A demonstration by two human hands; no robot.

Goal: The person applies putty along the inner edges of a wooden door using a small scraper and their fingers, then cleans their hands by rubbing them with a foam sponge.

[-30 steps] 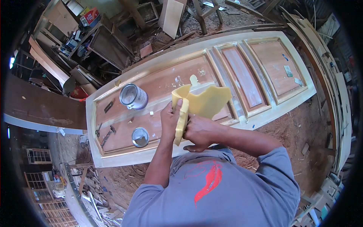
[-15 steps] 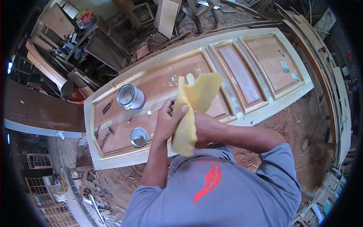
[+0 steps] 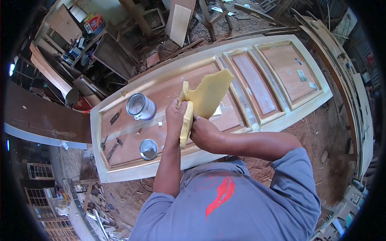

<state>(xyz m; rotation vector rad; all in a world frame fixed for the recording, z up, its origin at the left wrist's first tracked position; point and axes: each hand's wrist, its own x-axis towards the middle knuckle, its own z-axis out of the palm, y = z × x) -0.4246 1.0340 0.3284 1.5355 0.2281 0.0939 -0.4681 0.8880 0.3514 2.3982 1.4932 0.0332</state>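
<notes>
Both hands hold a piece of yellow foam (image 3: 210,93) above a panelled wooden door (image 3: 173,83). My left hand (image 3: 176,119) is closed round the foam's folded left part, thumb on the near side. Closed at its lower right edge, my right hand (image 3: 206,134) grips the sheet close to the left one. The foam's wide, ragged flap spreads up and to the right. Left of my hands, an open paint can (image 3: 141,106) stands on the door. Nearer me lies its round metal lid (image 3: 148,149).
A hammer (image 3: 114,149), scissors (image 3: 104,143) and a small dark tool (image 3: 115,117) lie at the door's left end. Small cards (image 3: 301,75) rest on the right panel. Long boards (image 3: 335,74) run along the right side; timber and clutter fill the back.
The foam's lower end has risen and looks shorter and more folded. My right hand, earlier partly behind the foam, now shows beside its lower right edge.
</notes>
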